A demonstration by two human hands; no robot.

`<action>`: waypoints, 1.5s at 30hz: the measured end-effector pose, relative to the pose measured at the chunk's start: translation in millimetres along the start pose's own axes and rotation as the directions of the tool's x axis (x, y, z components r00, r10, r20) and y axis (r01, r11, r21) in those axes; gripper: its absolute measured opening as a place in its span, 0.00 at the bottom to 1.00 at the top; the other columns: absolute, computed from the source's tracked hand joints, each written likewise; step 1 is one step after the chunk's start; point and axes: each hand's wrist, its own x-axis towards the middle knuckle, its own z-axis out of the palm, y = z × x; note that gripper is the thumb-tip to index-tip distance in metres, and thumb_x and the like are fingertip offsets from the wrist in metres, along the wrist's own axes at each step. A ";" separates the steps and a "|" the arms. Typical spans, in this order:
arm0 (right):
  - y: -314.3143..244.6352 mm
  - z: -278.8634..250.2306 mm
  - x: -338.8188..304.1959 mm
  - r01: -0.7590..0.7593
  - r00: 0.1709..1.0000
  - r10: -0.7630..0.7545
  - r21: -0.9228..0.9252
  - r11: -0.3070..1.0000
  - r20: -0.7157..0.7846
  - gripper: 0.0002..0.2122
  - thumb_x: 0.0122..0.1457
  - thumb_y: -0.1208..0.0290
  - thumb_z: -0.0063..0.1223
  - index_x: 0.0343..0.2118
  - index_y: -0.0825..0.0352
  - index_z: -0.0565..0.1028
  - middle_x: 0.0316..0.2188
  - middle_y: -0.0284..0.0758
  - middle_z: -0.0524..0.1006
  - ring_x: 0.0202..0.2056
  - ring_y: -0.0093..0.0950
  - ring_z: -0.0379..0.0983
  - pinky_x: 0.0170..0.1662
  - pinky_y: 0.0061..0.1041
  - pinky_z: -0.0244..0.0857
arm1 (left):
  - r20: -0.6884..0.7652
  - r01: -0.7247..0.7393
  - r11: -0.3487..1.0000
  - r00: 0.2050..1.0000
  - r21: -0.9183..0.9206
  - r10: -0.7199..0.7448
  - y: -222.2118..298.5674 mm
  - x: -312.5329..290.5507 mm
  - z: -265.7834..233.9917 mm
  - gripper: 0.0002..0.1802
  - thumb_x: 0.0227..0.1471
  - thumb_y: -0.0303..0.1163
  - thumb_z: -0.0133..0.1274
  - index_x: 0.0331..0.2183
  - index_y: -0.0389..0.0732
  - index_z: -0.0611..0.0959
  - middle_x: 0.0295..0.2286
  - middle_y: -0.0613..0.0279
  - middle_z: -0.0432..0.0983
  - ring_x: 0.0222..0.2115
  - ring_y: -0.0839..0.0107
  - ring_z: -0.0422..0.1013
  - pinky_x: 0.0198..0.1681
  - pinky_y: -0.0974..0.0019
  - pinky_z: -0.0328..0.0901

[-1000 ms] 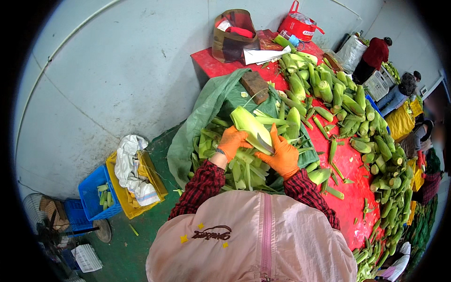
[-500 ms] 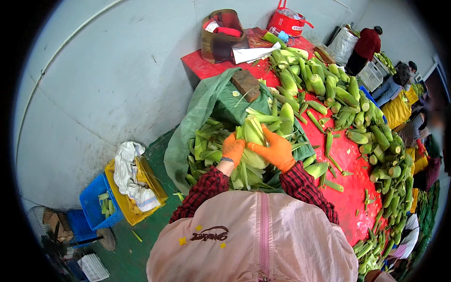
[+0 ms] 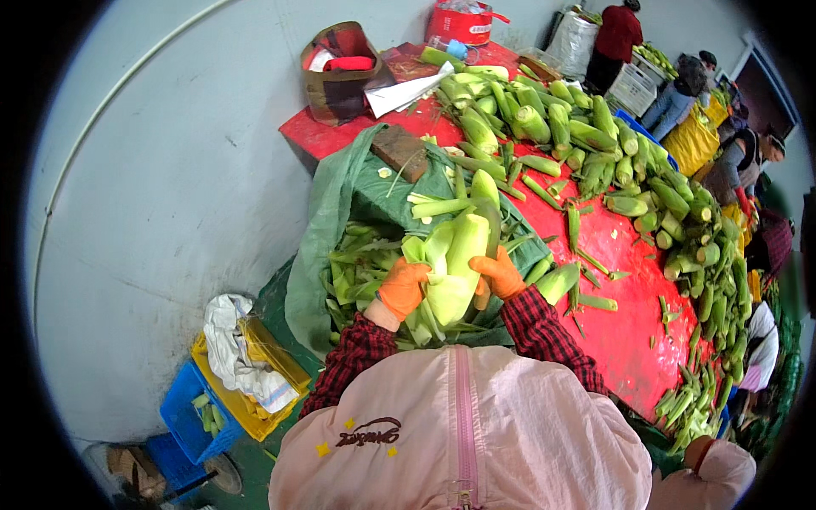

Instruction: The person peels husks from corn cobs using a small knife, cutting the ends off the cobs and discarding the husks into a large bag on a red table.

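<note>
In front of me, above the heap of husks, is a pale green ear of corn with part of its husk folded down. My left hand, in an orange glove, is closed on the husk leaves at its left side. My right hand, gloved alike, grips the ear's lower right side; some of its fingers are hidden behind. Another unhusked ear stands just behind this one. Loose husks fill the open green sack below my hands. A brown block weighs down the sack's far edge.
Unhusked ears are piled along the red table. A bag and a red bag stand at its far end. Yellow and blue crates sit at left on the floor. Several people work at right.
The husk at the ear's left side is now pulled outward and down. My left hand has moved slightly left and down. The view has shifted, and a person shows at lower right.
</note>
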 end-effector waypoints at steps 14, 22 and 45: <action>-9.7 -50.6 -25.4 0.397 0.829 -0.261 0.192 0.897 -0.495 0.31 0.58 0.49 0.46 0.56 0.72 0.65 0.47 0.48 0.75 0.49 0.39 0.72 0.54 0.35 0.65 | -0.206 -0.170 0.984 0.966 -0.045 0.158 34.1 5.8 -103.2 0.27 0.46 0.28 0.50 0.51 0.33 0.72 0.46 0.52 0.73 0.47 0.54 0.70 0.51 0.44 0.66; -35.3 -84.3 -179.7 0.142 0.704 -0.246 -0.208 0.968 -0.666 0.25 0.54 0.58 0.55 0.49 0.74 0.72 0.40 0.43 0.78 0.30 0.28 0.76 0.33 0.24 0.71 | -0.652 0.293 0.766 0.730 0.572 0.207 12.5 4.0 -170.2 0.29 0.50 0.27 0.55 0.55 0.42 0.71 0.44 0.59 0.74 0.39 0.66 0.72 0.37 0.62 0.67; -70.3 -421.9 -56.5 -0.008 0.300 -0.157 -0.167 0.986 -0.941 0.24 0.55 0.47 0.54 0.30 0.70 0.77 0.23 0.39 0.80 0.12 0.25 0.66 0.16 0.26 0.60 | -0.591 0.204 0.641 0.652 0.740 0.475 5.1 24.3 -131.6 0.24 0.59 0.36 0.50 0.56 0.41 0.72 0.46 0.64 0.74 0.36 0.75 0.71 0.37 0.72 0.63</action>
